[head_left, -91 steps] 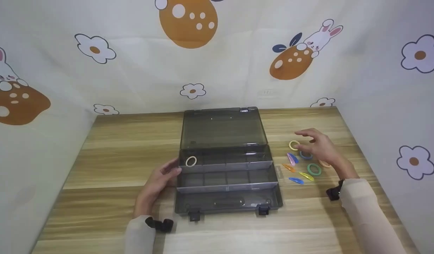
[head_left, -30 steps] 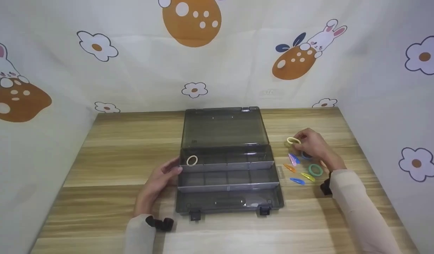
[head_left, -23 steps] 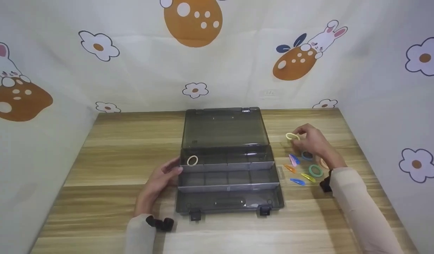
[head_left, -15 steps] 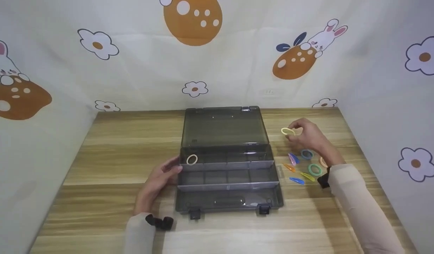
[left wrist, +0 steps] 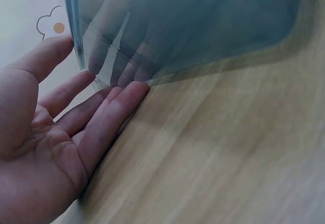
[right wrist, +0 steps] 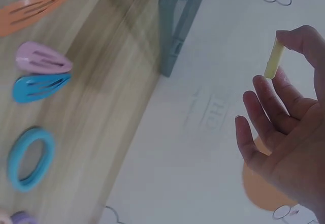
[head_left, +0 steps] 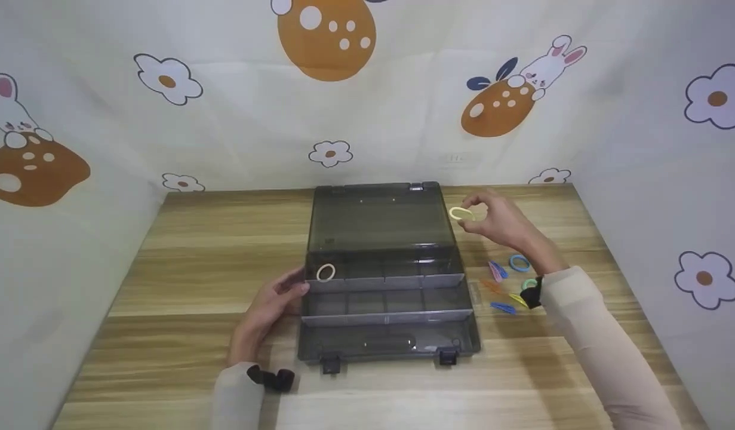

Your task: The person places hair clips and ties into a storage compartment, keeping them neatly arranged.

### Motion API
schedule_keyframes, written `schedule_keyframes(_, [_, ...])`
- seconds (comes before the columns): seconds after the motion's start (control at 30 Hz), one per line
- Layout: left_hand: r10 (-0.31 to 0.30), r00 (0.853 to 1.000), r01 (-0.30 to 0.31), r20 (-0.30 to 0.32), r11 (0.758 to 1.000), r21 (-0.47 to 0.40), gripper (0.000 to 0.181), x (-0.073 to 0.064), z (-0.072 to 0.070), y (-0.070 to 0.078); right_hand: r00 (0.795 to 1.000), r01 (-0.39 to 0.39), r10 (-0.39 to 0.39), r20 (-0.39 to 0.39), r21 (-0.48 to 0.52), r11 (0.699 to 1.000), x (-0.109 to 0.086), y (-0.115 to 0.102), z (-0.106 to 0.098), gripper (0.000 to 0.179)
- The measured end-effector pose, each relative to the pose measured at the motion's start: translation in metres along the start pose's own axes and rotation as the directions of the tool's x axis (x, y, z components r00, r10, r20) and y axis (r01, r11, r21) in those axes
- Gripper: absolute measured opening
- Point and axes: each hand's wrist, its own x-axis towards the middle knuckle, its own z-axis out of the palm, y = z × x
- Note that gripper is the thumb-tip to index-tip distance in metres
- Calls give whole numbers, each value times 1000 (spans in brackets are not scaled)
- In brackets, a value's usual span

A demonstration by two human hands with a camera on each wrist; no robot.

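In the head view, a dark translucent compartment box lies with its lid folded back. My left hand touches the box's left side, thumb at the rim; the left wrist view shows its fingers fairly straight against the wall. Right of the lid, my right hand holds up a pale yellow hair tie, pinched between thumb and fingertips, seen edge-on in the right wrist view. A cream hair tie leans in the back-left compartment.
Right of the box lie a blue hair tie, a green one partly behind the right wrist, and snap clips: pink, orange, yellow and blue. A patterned cloth rises behind the table.
My right hand took hold of the yellow hair tie, lifted it off the table and carried it left towards the lid. The left hand stays at the box's side.
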Motion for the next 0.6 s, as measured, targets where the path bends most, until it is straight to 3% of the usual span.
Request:
schedule_keyframes(0.27, [-1, 1000, 1, -3, 1000, 5, 56, 1, 0, -1, 995, 98, -98, 8, 7, 995, 6, -31, 7, 32])
schedule_keyframes(0.6, [9, 1000, -9, 1, 1000, -5, 55, 1, 0, 0, 971, 241, -241, 4, 29, 970, 15, -65, 24, 26])
